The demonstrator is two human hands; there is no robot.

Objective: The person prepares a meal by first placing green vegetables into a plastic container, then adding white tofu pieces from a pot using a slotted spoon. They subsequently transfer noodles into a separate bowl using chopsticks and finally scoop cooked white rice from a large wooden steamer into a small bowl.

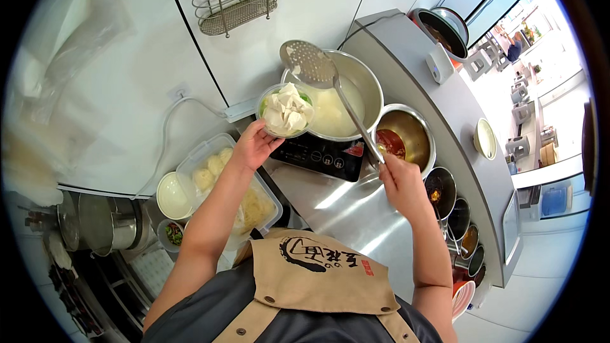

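My left hand (257,145) holds a clear round plastic bowl (261,124) from below and its near side. Pale folded pieces, which look like tofu skin or wontons, fill the bowl (287,110), with some green leaves at the edge. In my right hand (402,181) is the handle of a perforated metal skimmer (314,64). A few pale scraps cling to its disc, which is above the rim of a large metal pot (374,85) with cloudy pale liquid. That pot stands on a black induction cooker (324,159). The bowl is at the pot's left side.
Right of the pot are a metal basin (421,138) with red liquid and several sauce pots (443,186). A plastic tub (274,190) of noodles lies under my left forearm, beside a pale bowl (171,195). A raised grey counter (457,119) borders the right; a wire rack (233,9) hangs on the wall.
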